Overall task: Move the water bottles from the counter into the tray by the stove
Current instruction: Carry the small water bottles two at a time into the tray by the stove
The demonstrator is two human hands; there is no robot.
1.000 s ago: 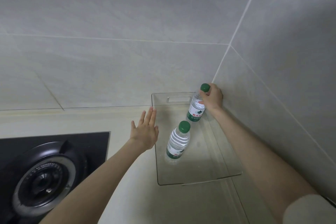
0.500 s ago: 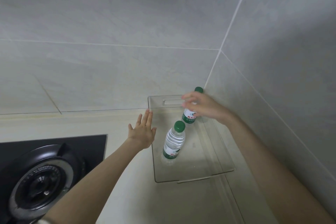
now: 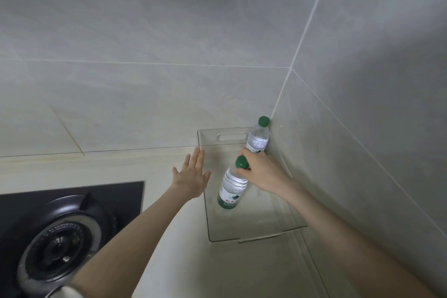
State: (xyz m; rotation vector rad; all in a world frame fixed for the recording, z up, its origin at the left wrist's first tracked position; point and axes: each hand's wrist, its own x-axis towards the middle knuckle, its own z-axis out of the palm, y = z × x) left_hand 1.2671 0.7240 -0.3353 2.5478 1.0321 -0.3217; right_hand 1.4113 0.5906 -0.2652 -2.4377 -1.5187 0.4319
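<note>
A clear plastic tray (image 3: 254,232) sits on the counter in the wall corner, right of the stove. Two water bottles with green caps and green labels stand inside it. The far bottle (image 3: 258,138) stands free in the back right corner of the tray. The near bottle (image 3: 231,186) stands upright in the tray's middle, and my right hand (image 3: 262,173) grips its neck just below the cap. My left hand (image 3: 192,176) hovers with fingers spread flat beside the tray's left wall, holding nothing.
A black gas stove (image 3: 55,237) with a round burner fills the lower left. Pale counter (image 3: 169,261) lies between stove and tray. Tiled walls close in behind and on the right of the tray.
My right hand let go of the far bottle, drew back toward me and took hold of the near bottle's neck. My left hand stayed beside the tray.
</note>
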